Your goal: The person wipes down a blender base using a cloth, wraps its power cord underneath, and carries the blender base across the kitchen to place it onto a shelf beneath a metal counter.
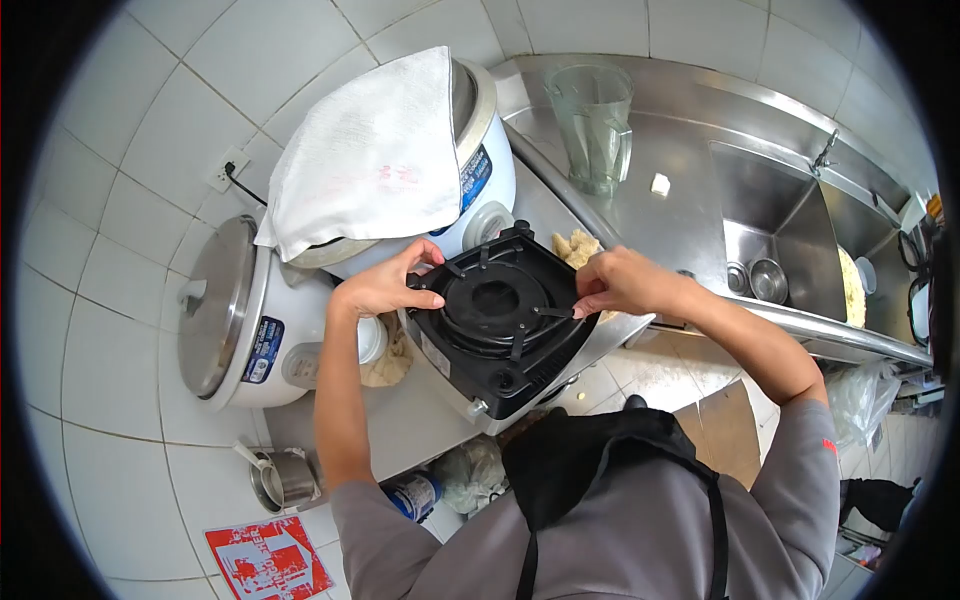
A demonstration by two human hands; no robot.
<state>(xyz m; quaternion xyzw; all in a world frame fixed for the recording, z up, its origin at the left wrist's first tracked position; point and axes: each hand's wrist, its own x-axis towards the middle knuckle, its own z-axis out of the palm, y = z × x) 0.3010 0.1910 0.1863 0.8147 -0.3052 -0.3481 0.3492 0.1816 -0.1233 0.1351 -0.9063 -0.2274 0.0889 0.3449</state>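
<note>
White tiled walls [100, 275], steel sink counter [665, 235], pale floor [597, 386], apparently tiled

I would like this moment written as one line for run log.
left hand: on black stove, left side | right hand: on black stove, right side | white cloth: draped over cooker

One head-worn cam, looking forward and steeply down. Wide fisheye, dark rounded edges. Wearer's apron [600, 455] at bottom, stove [497, 325] close, near center; sink [775, 190] off right, tiled wall [590, 25] up top.
</note>
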